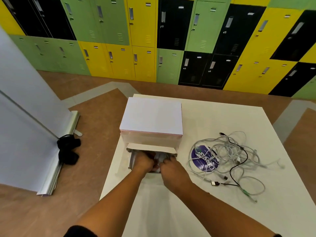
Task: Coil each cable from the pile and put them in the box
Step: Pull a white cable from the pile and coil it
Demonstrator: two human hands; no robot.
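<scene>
A white cardboard box (132,159) stands open on the white table (222,117), its lid (151,115) tilted up and back. Both my hands reach down into the box's opening. My left hand (144,162) and my right hand (169,165) are side by side, fingers curled around pale grey cable (159,158) inside. How much cable lies in the box is hidden by my hands. To the right, a tangled pile of white and grey cables (227,154) with one black cable (239,161) lies loose on the table.
A round purple sticker or disc (201,159) lies under the pile's left side. USB plugs (215,183) stick out toward the table's front. A folded banner stand (56,168) and black straps (68,151) lie on the floor at left. Lockers line the far wall.
</scene>
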